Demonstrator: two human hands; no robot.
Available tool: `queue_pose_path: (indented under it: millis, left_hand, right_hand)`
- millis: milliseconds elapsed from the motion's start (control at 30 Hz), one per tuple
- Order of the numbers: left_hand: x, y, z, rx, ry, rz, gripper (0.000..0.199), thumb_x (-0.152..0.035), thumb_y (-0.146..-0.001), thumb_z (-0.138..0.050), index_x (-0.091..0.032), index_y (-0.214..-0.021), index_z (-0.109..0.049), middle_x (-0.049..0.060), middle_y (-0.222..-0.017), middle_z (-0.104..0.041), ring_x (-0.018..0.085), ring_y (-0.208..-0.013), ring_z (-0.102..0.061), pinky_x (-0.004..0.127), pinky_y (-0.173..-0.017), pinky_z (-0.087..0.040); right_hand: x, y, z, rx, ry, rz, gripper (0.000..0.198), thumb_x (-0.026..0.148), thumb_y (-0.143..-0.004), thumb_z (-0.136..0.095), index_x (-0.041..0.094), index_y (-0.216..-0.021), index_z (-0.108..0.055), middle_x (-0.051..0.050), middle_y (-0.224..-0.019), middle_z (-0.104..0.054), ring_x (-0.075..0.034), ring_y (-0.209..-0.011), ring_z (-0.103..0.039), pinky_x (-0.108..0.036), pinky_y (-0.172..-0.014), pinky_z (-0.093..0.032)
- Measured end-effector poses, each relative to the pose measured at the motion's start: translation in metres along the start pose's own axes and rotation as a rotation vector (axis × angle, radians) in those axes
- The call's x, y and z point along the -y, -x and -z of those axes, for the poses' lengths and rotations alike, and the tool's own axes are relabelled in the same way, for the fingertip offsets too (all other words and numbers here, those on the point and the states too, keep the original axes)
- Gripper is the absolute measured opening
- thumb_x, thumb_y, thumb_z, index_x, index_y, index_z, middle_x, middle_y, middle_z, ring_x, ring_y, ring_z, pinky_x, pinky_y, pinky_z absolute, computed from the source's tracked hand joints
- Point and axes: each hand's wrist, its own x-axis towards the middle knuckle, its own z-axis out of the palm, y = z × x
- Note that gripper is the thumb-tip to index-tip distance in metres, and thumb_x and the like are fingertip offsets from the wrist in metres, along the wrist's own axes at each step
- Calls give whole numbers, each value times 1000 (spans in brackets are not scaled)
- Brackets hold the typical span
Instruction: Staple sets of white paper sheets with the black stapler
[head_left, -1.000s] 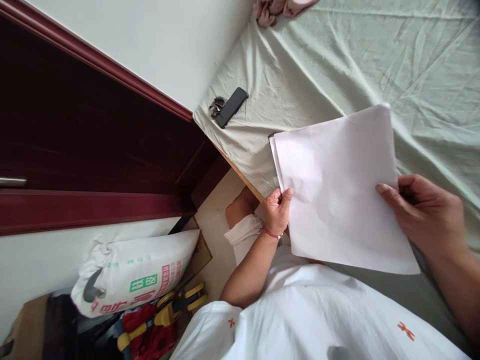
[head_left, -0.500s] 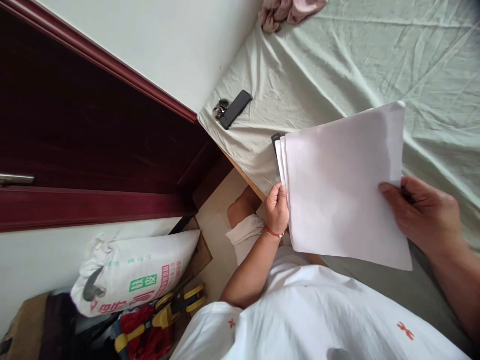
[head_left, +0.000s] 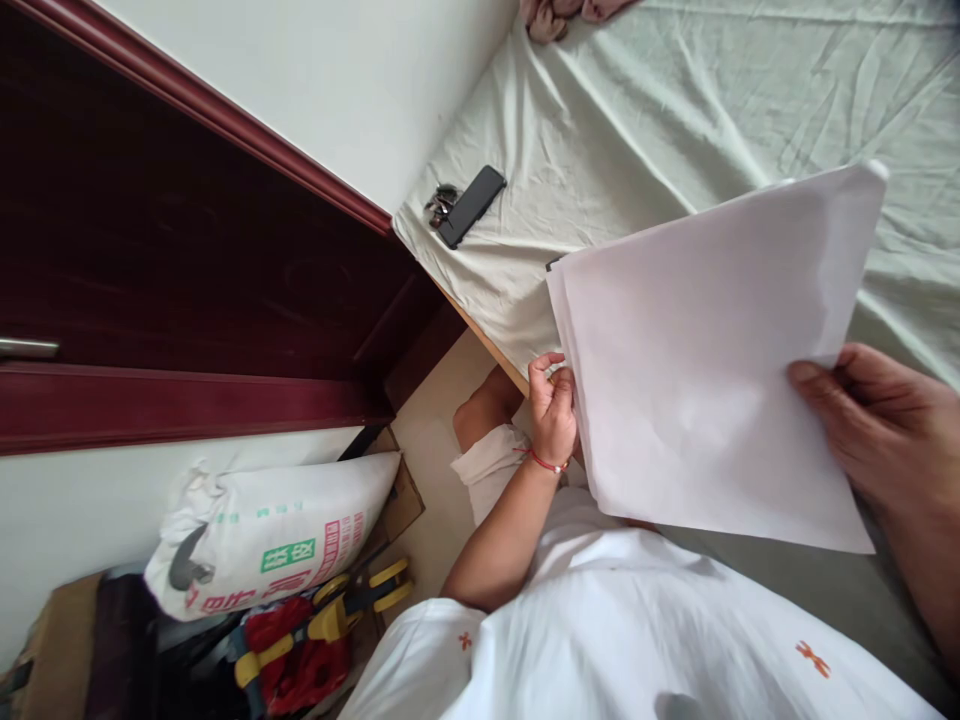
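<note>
Overhead, right hand (head_left: 892,420) grip pinching white paper sheets (head_left: 712,360) at 3 o'clock, left hand (head_left: 553,405) fingers closed on their 9 o'clock edge, above green-sheeted bed (head_left: 637,110), phone (head_left: 471,205) at 10 o'clock.

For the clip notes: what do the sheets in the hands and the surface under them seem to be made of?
Sheets: thin white matte paper, apparently; they flex, edges fanned near the left hand, right hand gripping the other edge. Surface: pale green woven cloth, likely a cotton bedsheet, creased.

Both hands, left hand (head_left: 553,412) and right hand (head_left: 885,430), hold white paper sheets (head_left: 712,360) over the bed (head_left: 675,110).
</note>
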Motion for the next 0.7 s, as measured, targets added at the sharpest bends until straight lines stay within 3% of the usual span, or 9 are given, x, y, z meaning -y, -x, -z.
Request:
queue_pose_path:
  millis: [133,300,533,700]
  left_hand:
    - [0,-2,-2,-1,143,33,50,-52,-86,-78,-30,-119,-47,-5,-80,-60,10,-66,-57,24,-67,-47]
    - [3,-4,0,-10,55,15,61,-55,-79,-82,-30,-116,-41,-2,-91,-69,12,-75,-66,26,-73,-51]
    - [5,-3,1,-59,-14,-28,60,-58,-78,-82,-29,-111,-41,-3,-88,-66,10,-69,-61,23,-67,-47]
    - [2,-2,-1,-59,-20,-52,55,-58,-80,-81,-28,-107,-43,-3,-85,-62,10,-70,-59,23,-67,-47]
  right_hand:
    - [5,1,-1,-1,-65,-50,35,52,-74,-86,26,-94,-77,0,-89,-72,-10,-70,-56,-20,-60,-49]
    - [3,0,0,1,-40,-44,35,51,-75,-86,26,-98,-77,-1,-92,-73,-12,-72,-59,-21,-61,-50]
    - [-12,-1,6,-41,326,98,36,58,-88,-70,22,-87,-69,3,-72,-55,-9,-61,-43,-20,-50,-35]
    - [-11,0,6,-50,388,123,36,57,-90,-68,21,-87,-68,2,-70,-54,-9,-62,-42,-19,-49,-33]
